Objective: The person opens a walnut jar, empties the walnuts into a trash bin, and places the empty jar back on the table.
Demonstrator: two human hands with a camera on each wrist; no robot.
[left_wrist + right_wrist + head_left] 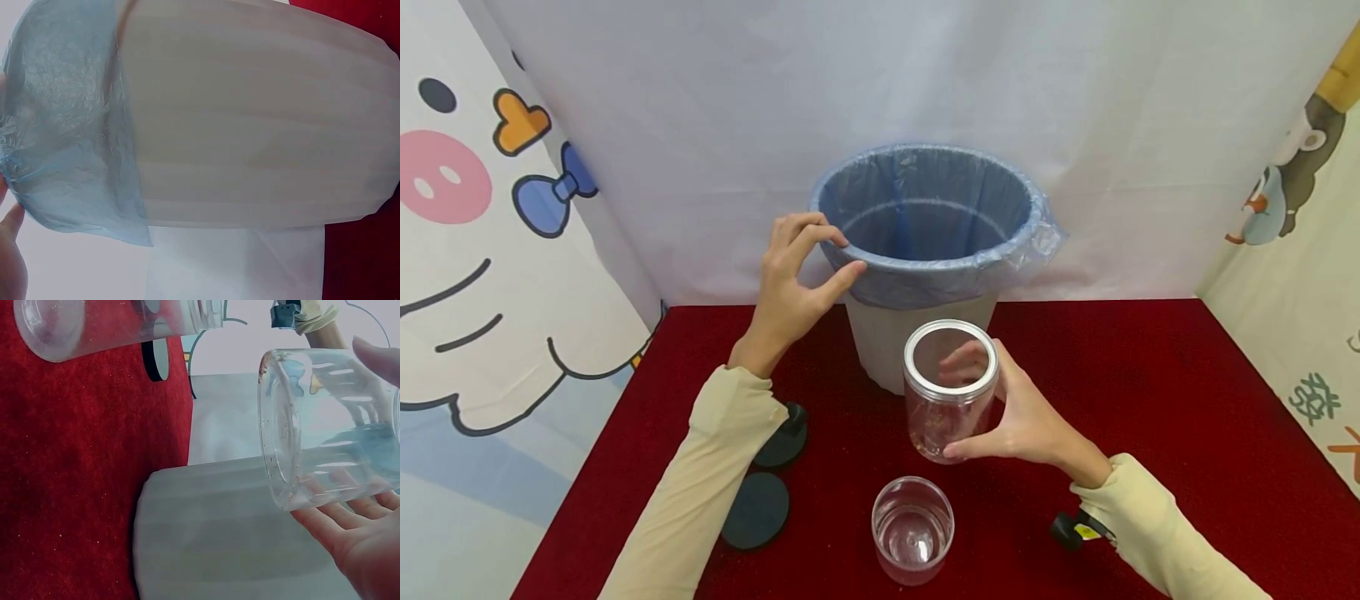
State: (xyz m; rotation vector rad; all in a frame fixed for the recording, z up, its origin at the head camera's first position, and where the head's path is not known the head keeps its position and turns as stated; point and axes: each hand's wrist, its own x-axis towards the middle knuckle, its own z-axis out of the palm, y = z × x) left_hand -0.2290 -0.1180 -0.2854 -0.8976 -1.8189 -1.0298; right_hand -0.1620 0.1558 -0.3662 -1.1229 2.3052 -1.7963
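Observation:
My right hand [1018, 408] grips a clear plastic jar [951, 425] with a whitish rim, thumb on the near side and fingers round the far side. The jar is held above the red tabletop, mouth up, in front of the bin; small brown bits cling to its base edge [265, 365] in the right wrist view. My left hand [793, 279] holds the near-left rim of a pale waste bin [887, 337], lined with a blue plastic bag [917, 283]. Its thumb and fingertips pinch the bag-covered edge.
Close to me on the red cloth [1120, 375] stands a second clear jar [913, 550]. Two dark round lids [756, 510] lie by my left sleeve, one partly hidden. White curtain [722, 150] backs the bin, and printed cartoon panels [490, 275] flank the table.

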